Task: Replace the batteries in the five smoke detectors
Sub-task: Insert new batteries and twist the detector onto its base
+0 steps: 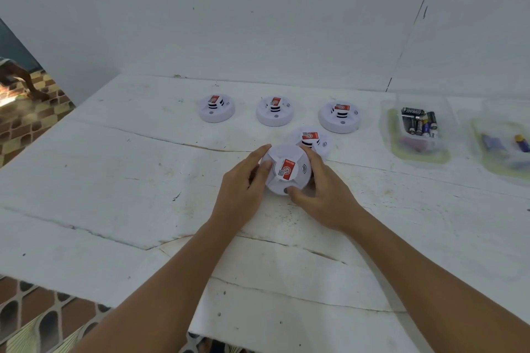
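Both hands on one smoke detector, the nearest of five. The held detector (286,170) is white, round, with a red-and-white label on its raised centre, label side up. It looks lifted or tilted slightly off the surface (114,180); cannot tell for sure whether its underside touches.

Left hand (243,189) grips the held detector's left rim, fingers curled along the edge, thumb laid on the top face. Right hand (324,192) grips the right rim, fingers wrapped over the far right side, thumb pressed at the near edge by a small grey button.

Fourth detector (314,140) lies just behind and right of the held detector, partly hidden by it and by the right hand's fingers; touching or nearly so.

Three more in a row farther back from the held detector: left detector (217,108) behind and to its left, middle detector (274,111) straight behind, right detector (340,117) behind and to its right. All label-up, apart from each other.

Well right of the held detector, a clear tray (415,149) with a greenish rim holds a cluster of batteries (419,122), dark and blue casings. Farther right again, a second clear tray (493,157) with a few blue and yellow cells (522,143), blurred.

The surface is white, scuffed, with dark cracks and seams. White wall (258,23) rises behind the back row
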Tool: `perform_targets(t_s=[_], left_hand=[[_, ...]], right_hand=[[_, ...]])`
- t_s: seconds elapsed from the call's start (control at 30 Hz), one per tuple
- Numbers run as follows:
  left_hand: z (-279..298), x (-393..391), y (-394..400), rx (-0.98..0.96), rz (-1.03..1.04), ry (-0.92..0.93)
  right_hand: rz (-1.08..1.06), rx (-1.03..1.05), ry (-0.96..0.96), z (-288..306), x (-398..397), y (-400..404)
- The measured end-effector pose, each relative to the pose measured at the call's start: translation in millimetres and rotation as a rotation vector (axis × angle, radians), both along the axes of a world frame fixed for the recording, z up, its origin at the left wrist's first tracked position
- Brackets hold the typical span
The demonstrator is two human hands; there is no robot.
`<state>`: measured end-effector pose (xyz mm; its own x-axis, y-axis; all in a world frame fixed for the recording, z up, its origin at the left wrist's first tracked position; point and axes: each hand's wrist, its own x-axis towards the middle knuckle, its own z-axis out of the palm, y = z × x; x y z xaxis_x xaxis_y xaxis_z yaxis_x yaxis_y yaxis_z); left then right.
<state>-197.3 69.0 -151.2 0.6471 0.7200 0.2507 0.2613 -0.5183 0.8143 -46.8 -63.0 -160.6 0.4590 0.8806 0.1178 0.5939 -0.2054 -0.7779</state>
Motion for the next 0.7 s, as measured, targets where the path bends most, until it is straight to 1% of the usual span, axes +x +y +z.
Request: perform_targets(t_s=[0.7], left_hand=[[-2.7, -0.9, -0.2, 0.018, -0.001, -0.002]], right_hand=[[0.020, 0.041, -0.012, -8.9, 3.0, 3.6]])
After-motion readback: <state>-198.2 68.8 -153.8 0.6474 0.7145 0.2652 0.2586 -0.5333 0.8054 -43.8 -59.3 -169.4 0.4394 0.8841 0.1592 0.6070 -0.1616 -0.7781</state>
